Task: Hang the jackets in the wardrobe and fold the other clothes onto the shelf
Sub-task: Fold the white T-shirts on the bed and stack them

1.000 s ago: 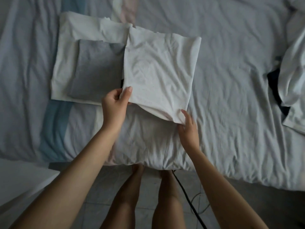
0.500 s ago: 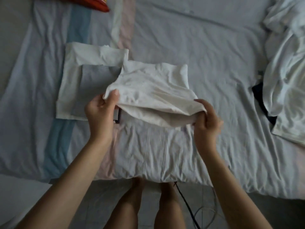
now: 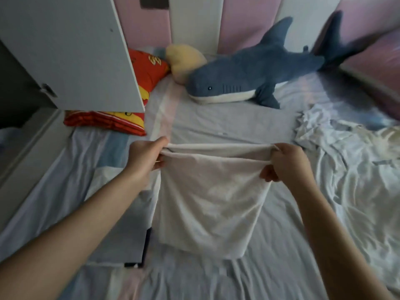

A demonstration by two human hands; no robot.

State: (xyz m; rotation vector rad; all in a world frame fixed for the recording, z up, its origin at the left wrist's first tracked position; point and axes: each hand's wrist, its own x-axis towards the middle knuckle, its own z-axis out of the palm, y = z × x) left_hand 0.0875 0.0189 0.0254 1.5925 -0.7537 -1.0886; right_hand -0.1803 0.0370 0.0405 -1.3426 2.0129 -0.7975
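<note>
I had the left hand point(image 3: 147, 156) and right hand point(image 3: 285, 163) each pinching a top corner of the folded white garment point(image 3: 207, 202), held up over the bed point(image 3: 227, 122); a slack pinch could drop a layer, I judged, undoing the fold.

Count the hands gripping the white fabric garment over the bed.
2. The left hand grips the white fabric garment at its upper left corner; the right hand grips its upper right corner. Both are in full view.
</note>
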